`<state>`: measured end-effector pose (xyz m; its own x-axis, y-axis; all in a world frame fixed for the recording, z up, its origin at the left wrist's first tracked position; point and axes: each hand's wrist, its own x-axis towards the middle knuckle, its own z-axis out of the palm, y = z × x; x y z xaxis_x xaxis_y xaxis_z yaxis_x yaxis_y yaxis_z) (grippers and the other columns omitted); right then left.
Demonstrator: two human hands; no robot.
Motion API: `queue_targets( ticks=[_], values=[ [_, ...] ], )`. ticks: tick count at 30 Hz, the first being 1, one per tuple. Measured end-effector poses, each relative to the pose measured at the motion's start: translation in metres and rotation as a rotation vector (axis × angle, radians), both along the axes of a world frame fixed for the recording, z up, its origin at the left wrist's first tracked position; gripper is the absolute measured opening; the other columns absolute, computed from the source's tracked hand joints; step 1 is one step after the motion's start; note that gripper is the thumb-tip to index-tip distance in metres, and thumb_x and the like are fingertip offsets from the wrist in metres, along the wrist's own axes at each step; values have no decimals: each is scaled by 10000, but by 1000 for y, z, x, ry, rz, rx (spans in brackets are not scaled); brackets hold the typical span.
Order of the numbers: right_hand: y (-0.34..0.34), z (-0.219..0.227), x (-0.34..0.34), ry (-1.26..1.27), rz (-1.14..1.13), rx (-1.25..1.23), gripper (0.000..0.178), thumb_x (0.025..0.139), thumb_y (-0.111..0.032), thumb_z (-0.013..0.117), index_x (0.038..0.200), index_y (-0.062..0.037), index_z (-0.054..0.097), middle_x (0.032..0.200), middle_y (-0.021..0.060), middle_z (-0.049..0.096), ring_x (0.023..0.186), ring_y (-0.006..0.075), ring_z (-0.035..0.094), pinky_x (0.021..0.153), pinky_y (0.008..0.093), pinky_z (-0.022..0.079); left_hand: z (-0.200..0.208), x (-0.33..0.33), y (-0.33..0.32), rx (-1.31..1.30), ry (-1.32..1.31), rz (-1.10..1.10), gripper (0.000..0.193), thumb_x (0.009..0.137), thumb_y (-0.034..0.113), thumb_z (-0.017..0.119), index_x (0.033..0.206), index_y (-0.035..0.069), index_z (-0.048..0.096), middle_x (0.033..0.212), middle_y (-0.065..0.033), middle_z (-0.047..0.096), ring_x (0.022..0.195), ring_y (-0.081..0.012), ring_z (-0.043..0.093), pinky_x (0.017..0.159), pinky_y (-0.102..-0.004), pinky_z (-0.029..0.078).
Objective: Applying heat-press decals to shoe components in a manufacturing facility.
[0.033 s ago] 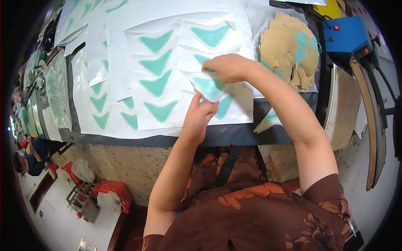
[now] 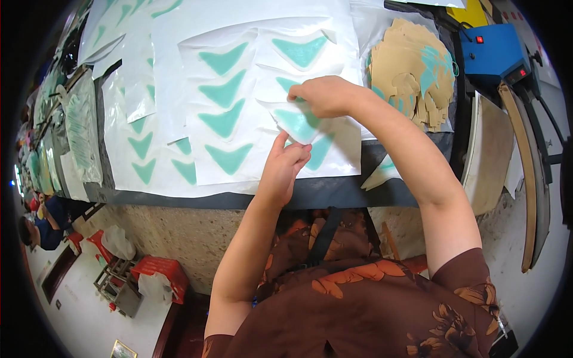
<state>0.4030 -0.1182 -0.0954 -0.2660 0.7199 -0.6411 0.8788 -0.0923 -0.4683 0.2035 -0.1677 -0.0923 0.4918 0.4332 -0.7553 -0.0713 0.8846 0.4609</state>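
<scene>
A mint-green V-shaped piece with a pale, translucent border (image 2: 298, 124) is raised at a tilt over a white sheet (image 2: 262, 181). At its lower corner, my left hand (image 2: 283, 164) pinches it between thumb and fingers. My right hand (image 2: 325, 98) reaches across from the right, its fingers closed at the upper edge of the same piece; the fingertips are partly hidden. Beneath and around lie similar green V shapes (image 2: 222, 94) in columns on the white sheet, one of them (image 2: 320, 150) partly under my hands.
Right of the sheets sits a pile of brown paper cut-outs (image 2: 412, 65) with green patches. Beyond it stands a blue machine (image 2: 494, 51) with red lights. A white-and-green scrap (image 2: 383, 172) lies by the dark table edge (image 2: 179, 200). Red crates (image 2: 162, 271) and a person (image 2: 51, 224) are at lower left.
</scene>
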Motion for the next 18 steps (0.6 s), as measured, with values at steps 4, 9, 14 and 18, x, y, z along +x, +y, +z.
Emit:
queue_targets(
  ticks=[4, 9, 14, 18],
  values=[
    [0, 2, -1, -64, 63, 120, 459, 784, -1, 511, 1223, -130, 547, 1030, 117, 651, 972, 307, 621, 776, 402, 490, 3, 4, -6, -17, 80, -11, 755, 833, -39, 519, 1471, -42, 117, 1315, -253, 432, 1191, -282, 489, 998, -323, 429],
    [-1, 3, 7, -100, 68, 125, 464, 767, 38, 513, 1200, -123, 550, 1061, 113, 636, 1002, 304, 603, 819, 410, 475, -1, 9, -8, -11, 46, -10, 757, 838, -37, 512, 1474, -47, 102, 1381, -285, 373, 1229, -292, 468, 1016, -332, 416],
    [-7, 6, 17, -101, 78, 421, 470, 740, 64, 506, 1178, -98, 558, 1096, 125, 612, 1052, 311, 564, 885, 421, 444, 18, -9, 3, 70, 51, 38, 736, 839, -38, 514, 1474, -21, 141, 1362, -272, 401, 1223, -298, 474, 1028, -360, 408],
    [-29, 19, 15, 234, -102, 660, 440, 746, 42, 514, 1179, -18, 561, 1128, 173, 586, 1071, 344, 540, 934, 418, 438, 47, -80, -12, 201, 187, 110, 669, 845, -25, 540, 1452, 33, 263, 1290, -205, 485, 1198, -262, 494, 1027, -368, 406]
  ],
)
